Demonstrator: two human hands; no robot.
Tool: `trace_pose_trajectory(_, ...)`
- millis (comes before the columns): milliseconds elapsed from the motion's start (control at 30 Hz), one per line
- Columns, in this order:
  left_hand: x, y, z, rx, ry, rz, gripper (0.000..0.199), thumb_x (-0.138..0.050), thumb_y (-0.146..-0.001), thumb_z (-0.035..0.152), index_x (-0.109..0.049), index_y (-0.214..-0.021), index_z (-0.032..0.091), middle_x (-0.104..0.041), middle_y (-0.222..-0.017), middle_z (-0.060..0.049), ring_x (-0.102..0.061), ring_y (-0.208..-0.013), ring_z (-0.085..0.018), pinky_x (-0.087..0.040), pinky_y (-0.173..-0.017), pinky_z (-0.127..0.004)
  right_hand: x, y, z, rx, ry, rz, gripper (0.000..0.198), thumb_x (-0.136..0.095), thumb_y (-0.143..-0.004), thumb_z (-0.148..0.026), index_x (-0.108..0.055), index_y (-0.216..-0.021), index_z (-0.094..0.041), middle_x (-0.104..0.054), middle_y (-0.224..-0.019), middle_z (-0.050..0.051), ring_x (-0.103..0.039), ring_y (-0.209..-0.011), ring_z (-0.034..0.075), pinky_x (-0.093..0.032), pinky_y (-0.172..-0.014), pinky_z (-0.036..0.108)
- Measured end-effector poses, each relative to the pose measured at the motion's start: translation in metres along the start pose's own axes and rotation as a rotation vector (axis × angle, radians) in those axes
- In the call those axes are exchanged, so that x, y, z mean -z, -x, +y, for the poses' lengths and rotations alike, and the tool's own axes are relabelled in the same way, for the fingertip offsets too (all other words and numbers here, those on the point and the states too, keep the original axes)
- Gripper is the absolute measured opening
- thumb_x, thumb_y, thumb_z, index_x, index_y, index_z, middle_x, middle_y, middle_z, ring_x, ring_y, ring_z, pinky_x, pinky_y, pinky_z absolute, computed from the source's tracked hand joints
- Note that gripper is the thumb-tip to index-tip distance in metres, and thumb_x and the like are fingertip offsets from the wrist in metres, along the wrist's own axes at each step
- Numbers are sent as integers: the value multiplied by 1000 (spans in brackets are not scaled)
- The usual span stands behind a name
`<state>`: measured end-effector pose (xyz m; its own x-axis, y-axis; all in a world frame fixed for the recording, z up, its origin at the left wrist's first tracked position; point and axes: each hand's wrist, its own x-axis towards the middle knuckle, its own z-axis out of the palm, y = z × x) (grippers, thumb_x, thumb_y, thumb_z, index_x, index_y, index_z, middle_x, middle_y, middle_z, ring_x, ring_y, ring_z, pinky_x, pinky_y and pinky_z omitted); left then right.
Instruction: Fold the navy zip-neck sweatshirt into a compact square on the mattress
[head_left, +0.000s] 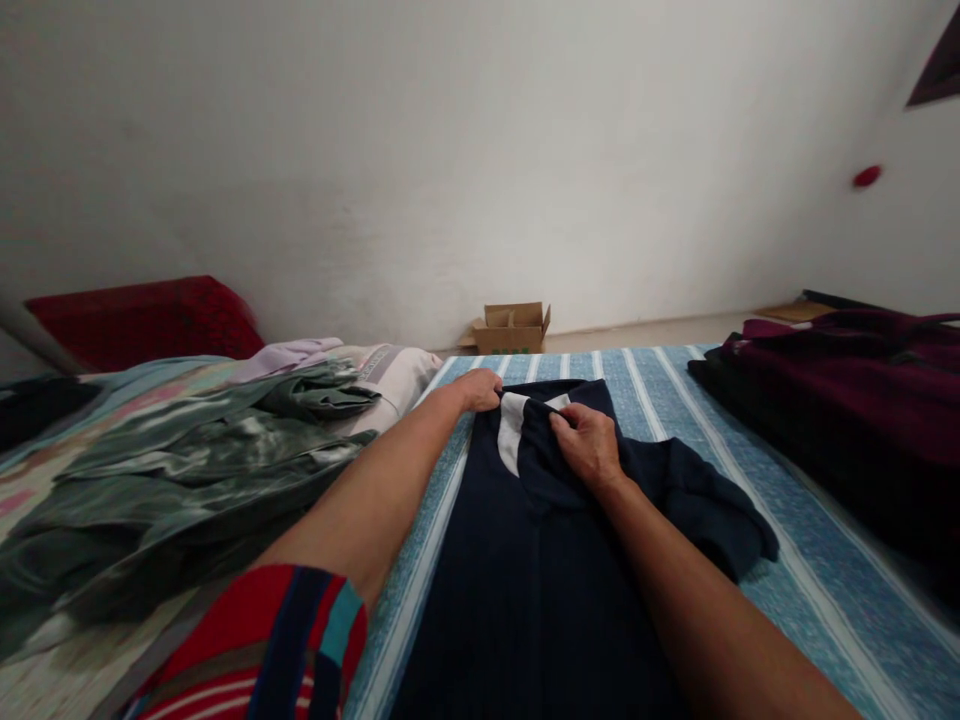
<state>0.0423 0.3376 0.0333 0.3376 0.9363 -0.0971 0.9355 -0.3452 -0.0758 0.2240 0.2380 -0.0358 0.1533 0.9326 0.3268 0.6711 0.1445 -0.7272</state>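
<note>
the dark blue shirt [540,580] lies flat in the middle of the striped blue sheet [810,520], with its white-lined neck at the far end. the left hand [480,388] pinches the left corner of the shirt's neck. the right hand [589,445] holds a fold of the collar tight, just right of the white part. left of the shirt is a heap of green clothes [187,480]. right of the shirt is a dark red pile [855,400]. beyond the shirt, a cardboard box [511,327] sits by the wall.
</note>
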Motion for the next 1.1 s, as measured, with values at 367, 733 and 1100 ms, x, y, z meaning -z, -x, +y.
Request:
trace_pose_trajectory(367,-32,1,-5,204,10,111,38,-49,-73,13,-58,-110,17,-63,-112,-13,-58,-104,-25,-45,-82,-31,-2,-7,7,-82,54,-7,21,-51,-80,-34,-68,-76,-21,-69,-76,5,-62,-74,19,-41,-68,26)
trace_pose_trajectory(733,-36,27,13,367,113,413,40,-45,-79,11,-47,-119,14,-57,-117,-13,-55,-106,-23,-44,-88,-30,-2,-8,5,-113,98,-43,20,-51,-79,-32,-68,-74,-22,-67,-73,4,-61,-71,19,-39,-65,26)
trace_pose_trajectory(1100,-64,64,46,183,208,226,39,-35,-90,34,-47,-121,14,-42,-138,-15,-35,-129,-23,-33,-102,-38,-2,-7,5,-108,87,-37,19,-52,-78,-30,-68,-73,-21,-68,-73,5,-61,-73,19,-39,-65,25)
